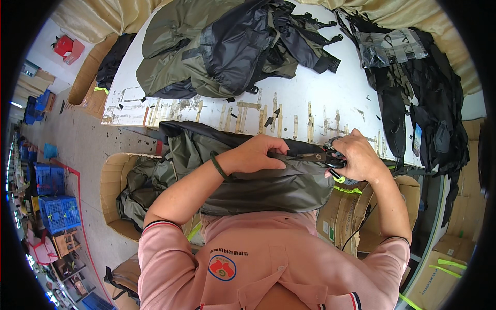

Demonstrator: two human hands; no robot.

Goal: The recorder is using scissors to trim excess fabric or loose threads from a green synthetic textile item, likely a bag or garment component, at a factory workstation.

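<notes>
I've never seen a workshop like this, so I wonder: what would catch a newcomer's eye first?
Probably the large heap of olive and black fabric on the far side of the white table. Next come the two hands at the near edge: the left hand on an olive cloth, the right hand around a small dark item. Far left, bright blue crates stand out.

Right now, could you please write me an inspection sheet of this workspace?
Surface: white table, brownish strip marks near its front edge.
Job's things: grey-green fabric; dark-handled tool, partly hidden.
Clutter: dark scraps; garment pile on the table.
Hands: left hand touches the fabric; right hand grips the tool.
Cables: thin dark cord by cardboard boxes, kind unclear.
Surroundings: blue crates at left; beige curtain behind.
</notes>
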